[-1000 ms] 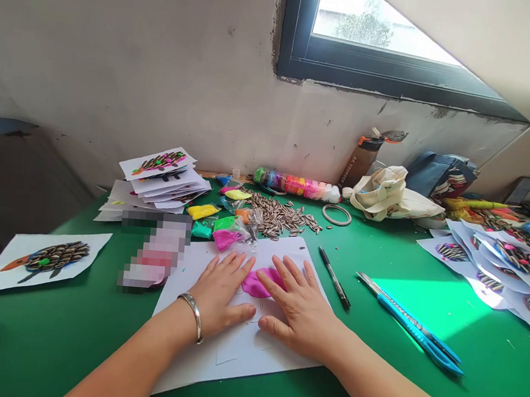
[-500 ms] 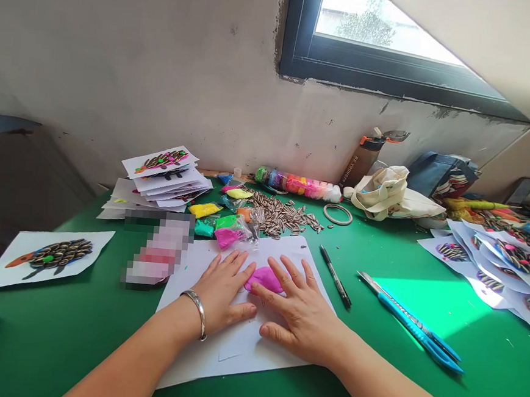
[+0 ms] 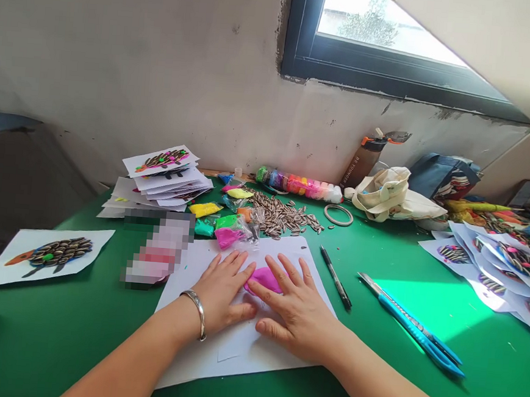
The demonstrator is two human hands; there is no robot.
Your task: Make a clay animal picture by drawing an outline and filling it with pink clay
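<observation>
A flattened patch of magenta clay [image 3: 265,278] lies on a white sheet of paper [image 3: 197,358] in front of me. My left hand [image 3: 228,287] rests on the paper with fingers spread, its index fingertip at the clay's left edge. A silver bracelet circles that wrist. My right hand [image 3: 296,305] is spread too, and its fingers cover the right part of the clay. Neither hand grips anything. Faint pencil lines show on the paper below the clay.
Clay packets [image 3: 229,235] and sunflower seeds [image 3: 284,215] lie behind the paper. To the right are a pen [image 3: 336,277] and a blue cutter [image 3: 413,325]. Seed pictures [image 3: 61,256] lie left; a paper stack [image 3: 165,184], bottle [image 3: 363,160] and cloth bag [image 3: 387,193] stand farther back.
My right hand has shifted very slightly to the left over the clay. My left hand has hardly moved.
</observation>
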